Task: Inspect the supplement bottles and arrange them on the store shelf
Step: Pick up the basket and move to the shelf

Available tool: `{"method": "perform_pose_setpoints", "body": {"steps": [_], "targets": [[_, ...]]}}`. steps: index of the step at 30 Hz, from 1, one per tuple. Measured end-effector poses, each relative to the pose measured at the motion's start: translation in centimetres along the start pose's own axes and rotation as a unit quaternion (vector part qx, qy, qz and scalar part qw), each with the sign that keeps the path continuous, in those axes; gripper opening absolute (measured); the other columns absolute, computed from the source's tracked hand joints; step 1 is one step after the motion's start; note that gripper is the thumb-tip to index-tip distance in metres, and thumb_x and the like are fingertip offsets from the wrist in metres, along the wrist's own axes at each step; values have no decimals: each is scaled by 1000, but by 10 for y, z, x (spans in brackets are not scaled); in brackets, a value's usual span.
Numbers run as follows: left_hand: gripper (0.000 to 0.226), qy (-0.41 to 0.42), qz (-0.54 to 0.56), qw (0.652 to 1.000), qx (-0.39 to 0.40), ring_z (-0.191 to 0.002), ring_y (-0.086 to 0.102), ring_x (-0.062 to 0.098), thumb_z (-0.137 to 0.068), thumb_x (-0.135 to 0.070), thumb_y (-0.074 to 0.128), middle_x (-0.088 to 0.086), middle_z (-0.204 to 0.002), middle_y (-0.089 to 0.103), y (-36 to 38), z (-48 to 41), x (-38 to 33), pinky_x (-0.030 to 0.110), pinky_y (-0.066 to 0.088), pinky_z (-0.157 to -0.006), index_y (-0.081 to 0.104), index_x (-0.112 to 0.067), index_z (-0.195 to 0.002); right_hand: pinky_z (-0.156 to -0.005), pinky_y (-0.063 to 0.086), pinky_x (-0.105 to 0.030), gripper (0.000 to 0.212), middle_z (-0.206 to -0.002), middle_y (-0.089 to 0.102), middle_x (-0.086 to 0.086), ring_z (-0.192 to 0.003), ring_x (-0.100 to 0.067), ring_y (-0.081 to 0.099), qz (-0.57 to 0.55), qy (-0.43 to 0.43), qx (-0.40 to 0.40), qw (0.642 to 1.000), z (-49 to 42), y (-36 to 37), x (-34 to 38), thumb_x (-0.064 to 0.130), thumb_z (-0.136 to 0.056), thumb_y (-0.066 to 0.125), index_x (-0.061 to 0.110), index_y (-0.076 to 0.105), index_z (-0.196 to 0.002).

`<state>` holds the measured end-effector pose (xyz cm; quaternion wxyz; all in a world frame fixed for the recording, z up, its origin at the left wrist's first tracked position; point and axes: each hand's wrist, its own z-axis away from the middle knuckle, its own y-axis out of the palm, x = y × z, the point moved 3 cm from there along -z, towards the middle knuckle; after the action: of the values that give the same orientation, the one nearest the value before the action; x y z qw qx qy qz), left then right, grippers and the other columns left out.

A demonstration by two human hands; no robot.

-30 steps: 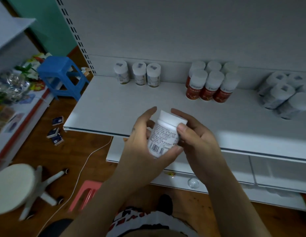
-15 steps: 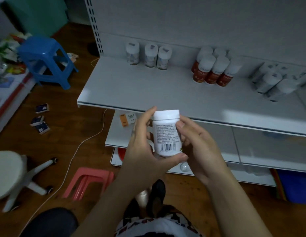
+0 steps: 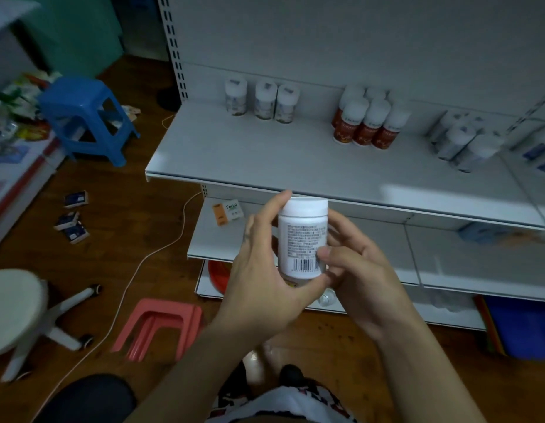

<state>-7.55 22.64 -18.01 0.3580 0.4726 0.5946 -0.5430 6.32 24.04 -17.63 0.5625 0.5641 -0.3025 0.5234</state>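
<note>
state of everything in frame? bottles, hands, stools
held bottle: upright, capped, barcode toward camera.
left hand: grips held bottle.
right hand: pinches held bottle.
white trio: upright, capped, at shelf back.
red bottles: upright, capped, clustered on shelf.
blue stool: upright.
pink stool: seems tipped on its side.

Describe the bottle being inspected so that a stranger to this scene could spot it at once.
Start at the white store shelf filling the upper right. Just in front of its front edge, the left hand and the right hand hold one white-capped bottle upright. Unlike the red-labelled bottles on the shelf, its label is white, with fine print and a barcode.
</note>
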Motion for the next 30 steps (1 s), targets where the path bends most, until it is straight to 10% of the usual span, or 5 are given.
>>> {"method": "perform_pose_setpoints", "body": {"steps": [9,15,26,30], "targets": [[104,-2,-31,1000,5,-118,42,-16,-81,-27,76,-30,-128,35,48,7,-28,4,43,-88,3,-51,-151,-72,56,-25,61,-104,73,1,-93,-14,70,-40,-53,-39,997,23,-47,22,-3,-68,62,14,58,-126],[92,-51,88,994,35,-123,52,-4,-89,-8,66,-17,-143,47,78,12,-36,14,46,-94,10,-41,-153,-71,57,-25,50,-96,74,2,-89,-14,70,-63,-61,-38,995,32,-76,31,-2,-71,70,13,63,-118],[82,-70,25,995,62,-89,58,-7,-94,-35,56,-39,-111,56,115,6,-48,22,53,-83,0,-47,-151,-68,56,-28,27,-101,69,-8,-87,-17,67,-48,-64,-69,994,35,-117,36,3,-89,61,17,68,-112],[76,-90,37,994,45,-88,59,-16,-96,-18,56,-24,-122,53,122,-4,-46,8,49,-73,10,-40,-152,-82,57,-34,28,-105,72,-6,-99,-19,67,-6,-80,-104,991,33,-126,34,2,-90,60,14,66,-115]]}}
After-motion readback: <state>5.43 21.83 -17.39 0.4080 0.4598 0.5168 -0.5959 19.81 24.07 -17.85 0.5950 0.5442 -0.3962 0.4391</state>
